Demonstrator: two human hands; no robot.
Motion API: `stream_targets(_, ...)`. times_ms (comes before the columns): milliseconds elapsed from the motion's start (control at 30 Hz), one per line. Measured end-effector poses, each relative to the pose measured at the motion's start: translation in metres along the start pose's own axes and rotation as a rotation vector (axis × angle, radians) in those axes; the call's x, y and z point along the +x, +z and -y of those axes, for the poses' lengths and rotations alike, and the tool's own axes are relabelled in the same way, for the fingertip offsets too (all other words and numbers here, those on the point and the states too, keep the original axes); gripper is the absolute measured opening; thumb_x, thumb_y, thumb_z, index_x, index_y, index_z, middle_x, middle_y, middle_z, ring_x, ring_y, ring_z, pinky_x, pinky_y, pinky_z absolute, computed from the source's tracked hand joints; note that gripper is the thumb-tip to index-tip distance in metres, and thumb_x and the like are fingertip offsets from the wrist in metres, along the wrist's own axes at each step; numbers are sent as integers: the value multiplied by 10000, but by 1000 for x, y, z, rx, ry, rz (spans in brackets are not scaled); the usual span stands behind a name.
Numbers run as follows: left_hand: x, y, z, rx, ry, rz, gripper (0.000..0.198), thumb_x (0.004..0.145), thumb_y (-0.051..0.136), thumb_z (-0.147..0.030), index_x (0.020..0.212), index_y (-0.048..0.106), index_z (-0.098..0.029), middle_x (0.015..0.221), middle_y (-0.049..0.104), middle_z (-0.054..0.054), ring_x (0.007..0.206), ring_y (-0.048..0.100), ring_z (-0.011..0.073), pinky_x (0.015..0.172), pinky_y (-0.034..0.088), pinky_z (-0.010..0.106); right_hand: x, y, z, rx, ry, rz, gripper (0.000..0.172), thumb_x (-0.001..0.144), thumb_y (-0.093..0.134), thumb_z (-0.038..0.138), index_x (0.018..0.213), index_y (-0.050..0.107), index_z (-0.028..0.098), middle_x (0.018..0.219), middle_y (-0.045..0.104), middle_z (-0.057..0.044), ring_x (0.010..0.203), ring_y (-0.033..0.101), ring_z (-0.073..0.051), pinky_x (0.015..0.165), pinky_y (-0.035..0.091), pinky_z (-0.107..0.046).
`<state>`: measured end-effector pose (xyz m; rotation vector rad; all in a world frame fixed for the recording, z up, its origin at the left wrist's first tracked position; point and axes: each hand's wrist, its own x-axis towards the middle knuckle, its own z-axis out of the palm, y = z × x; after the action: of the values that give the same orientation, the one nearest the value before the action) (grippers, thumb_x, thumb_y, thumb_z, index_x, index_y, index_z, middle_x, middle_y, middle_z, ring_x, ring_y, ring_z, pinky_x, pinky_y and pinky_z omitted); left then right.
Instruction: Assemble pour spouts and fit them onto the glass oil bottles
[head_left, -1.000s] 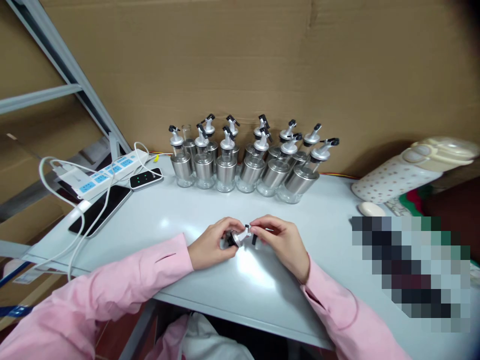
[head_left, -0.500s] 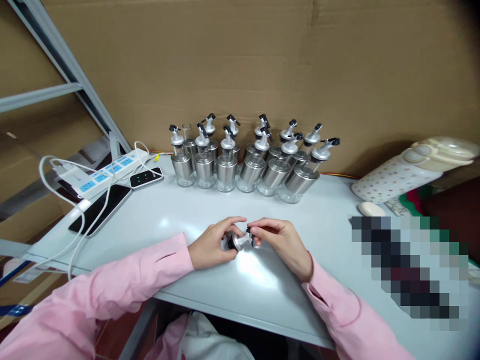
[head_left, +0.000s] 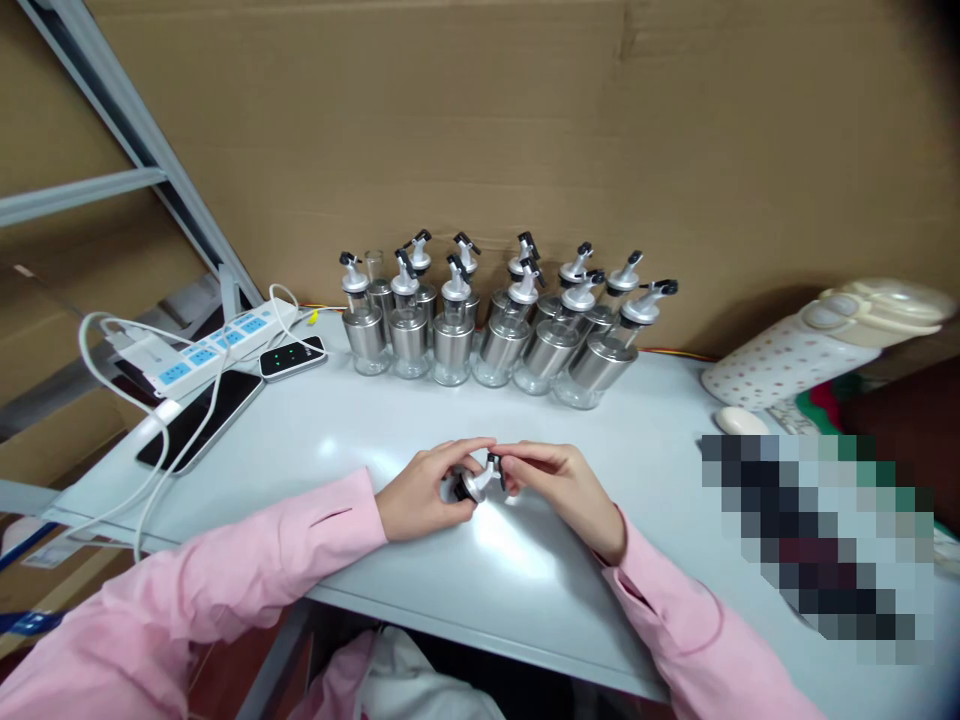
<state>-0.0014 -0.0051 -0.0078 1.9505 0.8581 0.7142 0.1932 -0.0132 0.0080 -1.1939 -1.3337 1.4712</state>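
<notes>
My left hand (head_left: 426, 495) is closed around the base of a silver pour spout (head_left: 474, 486) with a black stopper, held above the table. The thumb and fingers of my right hand (head_left: 559, 488) pinch the small black flap at the spout's tip. Behind my hands, two rows of oil bottles (head_left: 453, 335) stand with clear glass bases and steel sleeves. Most carry the same kind of silver spout with a black flap. One bottle at the back left (head_left: 374, 265) has a bare glass neck.
A power strip (head_left: 225, 340) with white cables, a phone (head_left: 201, 420) and a small black-faced device (head_left: 292, 357) lie on the left. A dotted flask (head_left: 791, 355), a white oval object (head_left: 741, 421) and a pixelated area are on the right. Cardboard (head_left: 487, 110) rises behind the bottles.
The spout has turned slightly in my hands, its tip now pointing more upward. My hands have hardly moved.
</notes>
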Motion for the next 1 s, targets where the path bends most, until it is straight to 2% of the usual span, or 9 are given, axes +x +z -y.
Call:
stream_targets(267, 0, 0, 2, 36, 29, -27, 644, 628, 506, -64, 1258, 499, -197, 889, 592, 32, 784, 532, 139, 766, 431, 262, 1, -4, -6, -18, 26, 38, 307, 633, 724, 260, 922, 722, 154, 742, 692, -47, 559, 573, -107, 596, 511, -259)
stream_targets(500, 1, 2, 5, 48, 85, -28, 674, 626, 499, -42, 1275, 483, -223, 875, 600, 20, 790, 531, 137, 760, 433, 250, 2, -2, -1, 69, 67, 29, 256, 620, 732, 282, 847, 737, 163, 602, 647, -3, 501, 556, -89, 550, 521, -240)
stream_targets(733, 1, 2, 4, 76, 139, -41, 650, 647, 498, -36, 1273, 487, -210, 848, 611, 22, 780, 531, 140, 741, 439, 250, 2, -3, 0, 123, 146, 54, 297, 581, 766, 318, 824, 733, 150, 605, 648, -10, 495, 563, -85, 537, 507, -227)
stream_targets(1000, 1, 2, 3, 82, 155, -30, 629, 651, 492, -40, 1258, 505, -207, 849, 620, 26, 774, 530, 141, 740, 441, 253, 2, -4, 0, 133, 164, 50, 300, 578, 769, 317, 822, 729, 147, 622, 651, -15, 499, 562, -92, 554, 513, -254)
